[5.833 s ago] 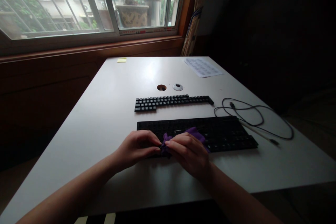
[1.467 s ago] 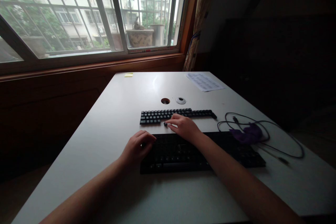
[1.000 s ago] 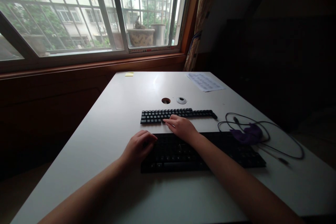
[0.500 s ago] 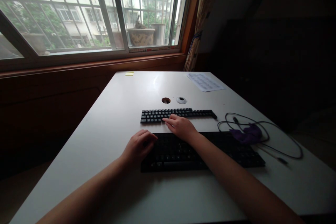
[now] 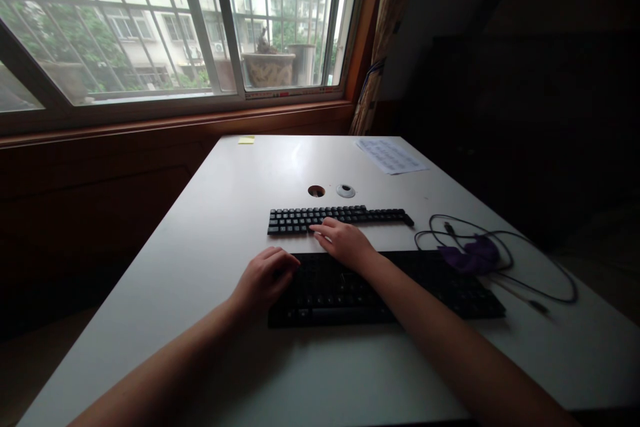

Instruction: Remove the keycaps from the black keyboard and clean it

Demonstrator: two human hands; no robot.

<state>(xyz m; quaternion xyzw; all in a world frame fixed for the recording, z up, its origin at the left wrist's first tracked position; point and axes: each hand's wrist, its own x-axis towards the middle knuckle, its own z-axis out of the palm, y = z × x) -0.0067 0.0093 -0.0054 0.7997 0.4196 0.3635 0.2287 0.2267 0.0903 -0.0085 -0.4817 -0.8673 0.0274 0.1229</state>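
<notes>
Rows of loose black keycaps [image 5: 290,221] stand on the white table, behind a black keyboard [image 5: 350,312]. The keyboard carries keycaps along its near rows, while its farther part looks dark and bare. My right hand [image 5: 345,242] reaches over the keyboard, its fingertips closed at a keycap in the front row of the loose ones. The keycap itself is mostly hidden by the fingers. My left hand [image 5: 267,275] rests curled at the keyboard's far left corner, fingers bent over its edge.
Right of the keyboard lie a coiled black cable [image 5: 545,258] and a purple cloth-like piece [image 5: 470,255]. Printed sheets [image 5: 393,157] lie at the back right, a yellow sticky note [image 5: 246,140] at the back left. The table has a round hole [image 5: 316,191] beside a white ring cover [image 5: 345,191].
</notes>
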